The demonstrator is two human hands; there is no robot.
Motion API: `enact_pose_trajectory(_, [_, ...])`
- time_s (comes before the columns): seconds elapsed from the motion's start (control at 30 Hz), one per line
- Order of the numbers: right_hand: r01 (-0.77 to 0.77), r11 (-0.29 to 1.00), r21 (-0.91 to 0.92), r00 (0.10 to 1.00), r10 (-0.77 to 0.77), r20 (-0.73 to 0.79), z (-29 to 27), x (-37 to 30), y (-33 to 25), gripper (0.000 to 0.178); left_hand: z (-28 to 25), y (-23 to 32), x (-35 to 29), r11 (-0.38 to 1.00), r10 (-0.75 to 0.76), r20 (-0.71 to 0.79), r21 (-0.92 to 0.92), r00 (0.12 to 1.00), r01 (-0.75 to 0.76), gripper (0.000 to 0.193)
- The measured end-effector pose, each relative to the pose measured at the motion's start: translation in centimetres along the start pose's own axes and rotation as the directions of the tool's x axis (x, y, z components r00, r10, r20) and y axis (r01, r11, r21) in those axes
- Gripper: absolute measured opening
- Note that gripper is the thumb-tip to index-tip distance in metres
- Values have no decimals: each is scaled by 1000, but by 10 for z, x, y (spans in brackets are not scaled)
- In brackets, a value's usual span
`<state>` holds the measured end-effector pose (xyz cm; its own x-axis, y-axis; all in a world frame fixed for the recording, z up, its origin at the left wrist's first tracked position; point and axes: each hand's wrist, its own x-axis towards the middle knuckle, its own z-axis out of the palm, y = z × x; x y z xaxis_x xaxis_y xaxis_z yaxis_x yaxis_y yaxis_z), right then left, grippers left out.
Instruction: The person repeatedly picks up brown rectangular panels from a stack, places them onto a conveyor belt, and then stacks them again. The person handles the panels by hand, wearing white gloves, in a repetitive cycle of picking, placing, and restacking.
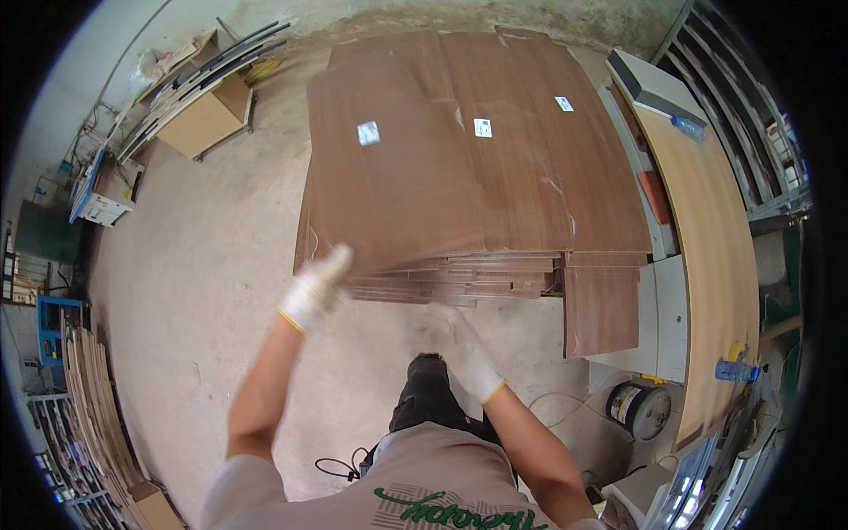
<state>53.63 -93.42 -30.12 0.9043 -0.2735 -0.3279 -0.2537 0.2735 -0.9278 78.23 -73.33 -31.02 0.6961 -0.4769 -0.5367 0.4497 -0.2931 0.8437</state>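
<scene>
A white knit glove with a yellow cuff covers my left hand [318,287], which is beside the near left corner of a brown wood-grain board [397,194]. Motion smears its fingers, and I cannot tell whether they touch the board. That board looks blurred too and lies askew over the left part of a stack of similar brown boards [521,177]. My right hand [468,353], gloved the same way, is over the floor just in front of the stack. Its fingers look stretched out though blurred, with nothing visible in them. White labels [368,132] are stuck on the boards.
A long pale wooden panel [707,230] runs along the right, with a plastic bottle [737,371] on it. Below it is a black bucket [638,411]. At the far left stands a cart [208,115] with long strips; boards [97,415] lean at the near left.
</scene>
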Motion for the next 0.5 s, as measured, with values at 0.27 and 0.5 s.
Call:
enact_pose_trajectory(0.27, [97, 971, 218, 719, 83, -690, -75, -124, 5, 41, 132, -49, -78, 935, -42, 300, -326, 953, 144, 52])
enact_pose_trajectory(0.5, [41, 977, 208, 518, 157, -841, -174, -400, 11, 49, 93, -55, 10, 825, 322, -84, -463, 943, -324, 61])
